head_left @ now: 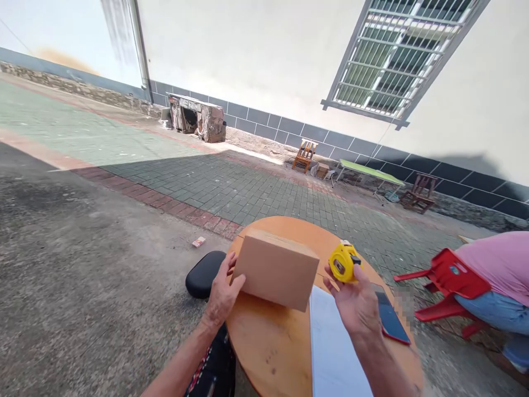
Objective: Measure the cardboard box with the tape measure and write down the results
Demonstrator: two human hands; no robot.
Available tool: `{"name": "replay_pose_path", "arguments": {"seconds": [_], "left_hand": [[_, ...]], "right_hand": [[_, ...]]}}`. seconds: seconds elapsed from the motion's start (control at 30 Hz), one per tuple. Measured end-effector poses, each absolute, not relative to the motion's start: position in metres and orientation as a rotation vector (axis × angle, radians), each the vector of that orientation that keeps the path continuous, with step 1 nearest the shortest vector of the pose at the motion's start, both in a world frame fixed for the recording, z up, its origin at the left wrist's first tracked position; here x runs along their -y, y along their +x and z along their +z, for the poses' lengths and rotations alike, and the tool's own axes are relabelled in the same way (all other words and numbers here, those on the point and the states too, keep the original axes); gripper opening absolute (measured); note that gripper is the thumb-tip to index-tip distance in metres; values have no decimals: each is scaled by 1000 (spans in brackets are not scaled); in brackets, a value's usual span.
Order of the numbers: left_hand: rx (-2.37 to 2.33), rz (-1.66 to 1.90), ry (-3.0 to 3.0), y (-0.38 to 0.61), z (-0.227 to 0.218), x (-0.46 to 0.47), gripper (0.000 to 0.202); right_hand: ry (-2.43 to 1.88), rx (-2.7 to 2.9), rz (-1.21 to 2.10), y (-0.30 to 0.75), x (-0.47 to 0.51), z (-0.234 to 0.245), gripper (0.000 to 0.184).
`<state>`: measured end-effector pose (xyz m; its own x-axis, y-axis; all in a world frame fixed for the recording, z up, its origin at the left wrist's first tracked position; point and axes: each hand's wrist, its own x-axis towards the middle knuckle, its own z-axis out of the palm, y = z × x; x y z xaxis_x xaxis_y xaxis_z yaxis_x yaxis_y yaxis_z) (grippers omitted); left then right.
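Note:
A closed brown cardboard box (275,270) rests on the round wooden table (275,353). My left hand (225,289) grips its left end, the thumb on the near face and the fingers around the side. In my right hand (355,300) is a yellow tape measure (342,261), raised above the table to the right of the box. No drawn-out blade can be made out. White paper (334,344) lies under my right forearm, and a dark phone with a red edge (392,317) lies to its right.
A black case (205,274) is beside the table's left edge. At the right, a person in a pink top (498,262) sits on a red plastic chair (458,275). Along the far wall stand wooden chairs (305,155) and a green folding table (370,172).

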<state>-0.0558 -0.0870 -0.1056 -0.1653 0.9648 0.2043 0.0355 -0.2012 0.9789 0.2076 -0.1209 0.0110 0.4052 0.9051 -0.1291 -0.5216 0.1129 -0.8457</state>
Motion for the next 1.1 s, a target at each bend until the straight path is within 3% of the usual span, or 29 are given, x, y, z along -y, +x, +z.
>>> {"name": "replay_pose_path", "arguments": {"seconds": [0.1,0.27,0.37,0.47,0.57,0.67,0.77,0.97,1.1], "left_hand": [[-1242,1477,1264,-56,-122,115,72],[-1272,1375,1335,-60,-129,123,57],[-1292,1346,1383,-64,-116,124,56],[-1455,1537,1524,-66,-95,144,60],[-1477,1641,1582,-60,-74,183,47],[-1235,1396,1393,-42,-59,219,35],[-958,1139,1116,-20,-54,243,43],[-875,798,960,-12,-69,268,52],[-935,634,922,-21,-90,276,58]], "right_hand": [[-975,377,1151,201,146,-6,29],[-940,337,1220,192,169,-29,29],[-926,377,1217,200,179,-25,30],[-910,515,1259,214,195,-12,32],[-929,791,1350,222,218,-2,38],[-1009,1067,1413,217,238,1,51],[-1132,1263,1487,205,252,-4,61],[-1229,1446,1620,193,282,-28,59],[-1303,1381,1671,192,302,-45,86]]}}
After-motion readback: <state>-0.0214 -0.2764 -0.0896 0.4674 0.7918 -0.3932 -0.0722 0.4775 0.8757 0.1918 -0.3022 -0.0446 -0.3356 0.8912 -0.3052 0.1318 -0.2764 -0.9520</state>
